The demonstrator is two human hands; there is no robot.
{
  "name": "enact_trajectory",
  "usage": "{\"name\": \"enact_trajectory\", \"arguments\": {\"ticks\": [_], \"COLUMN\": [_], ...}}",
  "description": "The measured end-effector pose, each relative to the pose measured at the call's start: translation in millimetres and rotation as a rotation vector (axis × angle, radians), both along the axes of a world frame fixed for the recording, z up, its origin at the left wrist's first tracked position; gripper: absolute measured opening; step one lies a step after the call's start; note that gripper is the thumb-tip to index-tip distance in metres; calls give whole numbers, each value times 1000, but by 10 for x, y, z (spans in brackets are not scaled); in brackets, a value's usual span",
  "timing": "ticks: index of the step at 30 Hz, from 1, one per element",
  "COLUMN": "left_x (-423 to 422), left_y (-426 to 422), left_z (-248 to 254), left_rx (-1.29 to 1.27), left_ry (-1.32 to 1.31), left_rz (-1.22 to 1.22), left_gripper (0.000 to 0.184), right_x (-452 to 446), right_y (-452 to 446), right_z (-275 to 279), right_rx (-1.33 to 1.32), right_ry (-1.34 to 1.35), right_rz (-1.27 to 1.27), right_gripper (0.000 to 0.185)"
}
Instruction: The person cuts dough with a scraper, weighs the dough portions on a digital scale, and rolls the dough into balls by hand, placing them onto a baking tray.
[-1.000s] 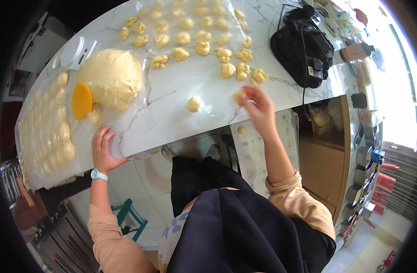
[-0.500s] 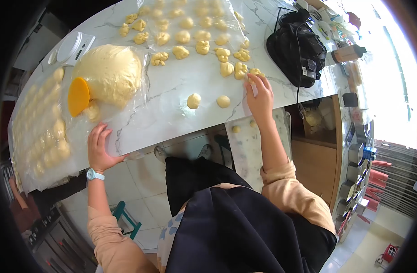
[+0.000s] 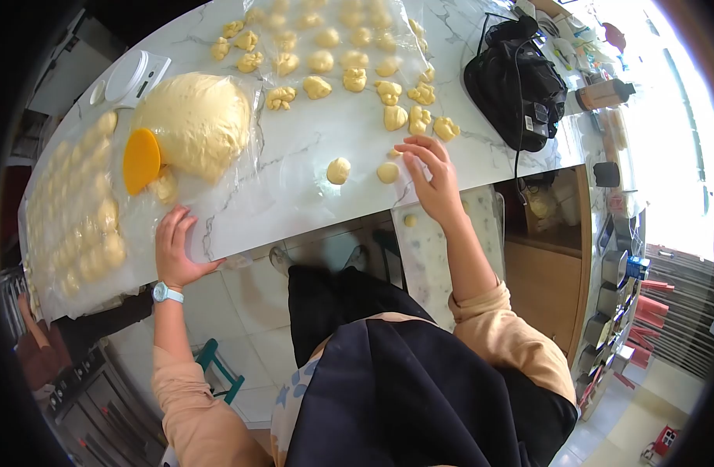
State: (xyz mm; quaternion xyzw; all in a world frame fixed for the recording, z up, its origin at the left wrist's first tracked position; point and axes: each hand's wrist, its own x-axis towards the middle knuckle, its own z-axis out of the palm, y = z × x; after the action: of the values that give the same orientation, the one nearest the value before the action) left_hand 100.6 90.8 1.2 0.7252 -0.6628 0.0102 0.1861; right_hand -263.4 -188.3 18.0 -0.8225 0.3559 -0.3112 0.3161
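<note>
My right hand (image 3: 433, 177) is over the marble tabletop, thumb and fingers curled around a small piece of dough (image 3: 394, 153), which the fingertips partly hide. Just below that piece lies a smooth dough ball (image 3: 387, 172), with another dough ball (image 3: 338, 170) to its left. My left hand (image 3: 175, 247) rests on the table's near edge, fingers spread and holding nothing. Beyond it, a large mass of dough (image 3: 197, 121) sits in clear plastic, with a yellow scraper (image 3: 141, 161) leaning on its left side. A lumpy dough piece (image 3: 446, 128) lies above my right hand.
Rows of dough pieces (image 3: 320, 61) lie at the back, partly under plastic. More covered dough balls (image 3: 92, 261) fill the left end. A white scale (image 3: 131, 78) and a black bag (image 3: 516, 89) stand on the table. A tray (image 3: 450, 257) sits below the edge.
My right hand has moved left and toward me from the lumpy dough pieces to beside the smooth balls, bringing a small piece along. My left hand stays at the edge.
</note>
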Motion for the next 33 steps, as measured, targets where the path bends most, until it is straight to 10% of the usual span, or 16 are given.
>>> {"name": "enact_trajectory", "arguments": {"ticks": [17,21,26,33], "left_x": [-14,10,13,10], "left_y": [-9,26,43,26], "left_z": [-10,-42,-73,-86], "left_rx": [-17,10,-20,-16], "left_ry": [10,-10,-18,-34], "left_rz": [-2,6,-8,-11], "left_gripper": [81,81,79,82], "right_x": [22,110,260,418], "right_y": [242,-12,224,-281], "right_z": [37,-271,-226,-339], "right_rx": [97,-302,132,-251], "right_ry": [117,131,21,-77], "right_rz": [29,-123,284,155], "right_gripper": [21,27,7,7]}}
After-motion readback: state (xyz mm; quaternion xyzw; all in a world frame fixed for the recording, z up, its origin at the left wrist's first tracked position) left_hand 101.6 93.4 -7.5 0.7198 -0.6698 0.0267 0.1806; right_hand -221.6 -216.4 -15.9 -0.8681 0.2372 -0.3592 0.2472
